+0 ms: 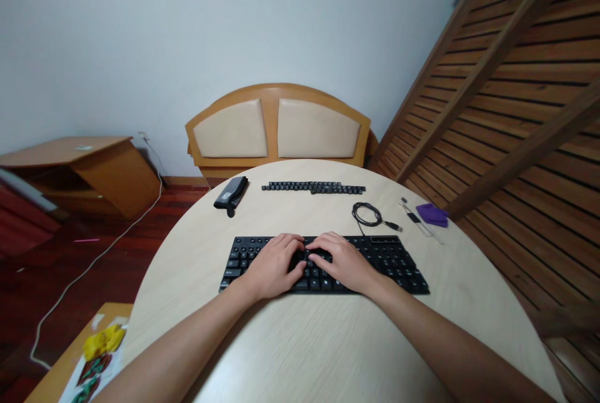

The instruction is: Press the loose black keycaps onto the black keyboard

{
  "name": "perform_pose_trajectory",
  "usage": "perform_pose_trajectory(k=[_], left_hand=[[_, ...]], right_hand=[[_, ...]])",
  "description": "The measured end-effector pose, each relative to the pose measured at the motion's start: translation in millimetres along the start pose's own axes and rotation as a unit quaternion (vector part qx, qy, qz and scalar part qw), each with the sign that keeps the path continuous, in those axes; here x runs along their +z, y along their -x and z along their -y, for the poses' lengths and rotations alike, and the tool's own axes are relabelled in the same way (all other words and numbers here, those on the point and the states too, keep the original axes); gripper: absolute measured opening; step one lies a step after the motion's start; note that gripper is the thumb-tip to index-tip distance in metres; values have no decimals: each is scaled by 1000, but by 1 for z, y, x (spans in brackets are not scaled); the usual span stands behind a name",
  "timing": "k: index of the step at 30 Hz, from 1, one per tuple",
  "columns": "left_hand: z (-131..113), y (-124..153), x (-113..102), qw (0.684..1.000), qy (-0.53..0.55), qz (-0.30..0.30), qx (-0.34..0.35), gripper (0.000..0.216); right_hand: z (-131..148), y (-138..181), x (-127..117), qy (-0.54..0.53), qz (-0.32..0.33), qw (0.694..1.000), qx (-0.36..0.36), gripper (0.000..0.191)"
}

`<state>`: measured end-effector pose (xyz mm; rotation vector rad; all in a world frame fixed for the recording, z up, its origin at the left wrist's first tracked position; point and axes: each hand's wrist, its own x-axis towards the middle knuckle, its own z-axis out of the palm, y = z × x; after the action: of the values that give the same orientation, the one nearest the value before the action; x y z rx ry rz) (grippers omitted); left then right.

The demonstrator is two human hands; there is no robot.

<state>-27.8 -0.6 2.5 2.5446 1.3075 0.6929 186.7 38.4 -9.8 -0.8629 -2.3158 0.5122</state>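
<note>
A black computer keyboard (396, 259) lies lengthwise across the table in front of me, partly covered by my hands. My left hand (276, 262) rests over its left-middle keys, fingers bent and thumb apart from the index finger. Over the centre keys is my right hand (344, 260), its thumb and index finger also spaced apart. The fingertips of both hands come close together near the middle, and neither visibly holds anything. Behind the keyboard lies its coiled black USB cable (368, 214). Farther back, many loose black keycaps (323, 187) are lined up in rows.
The round pale table (328, 340) carries a dark folded pouch (233, 194) at left. A purple cloth (432, 215) and a thin brush-like tool (413, 217) lie at right. A wooden headboard (272, 122) stands behind; slatted wood (510, 109) leans at right.
</note>
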Motion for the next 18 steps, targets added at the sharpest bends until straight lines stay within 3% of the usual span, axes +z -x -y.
perform_pose_trajectory(k=[18], left_hand=[[-6, 9, 1, 997, -80, 3, -11, 23]], right_hand=[[-4, 0, 1, -19, -3, 999, -33, 18]])
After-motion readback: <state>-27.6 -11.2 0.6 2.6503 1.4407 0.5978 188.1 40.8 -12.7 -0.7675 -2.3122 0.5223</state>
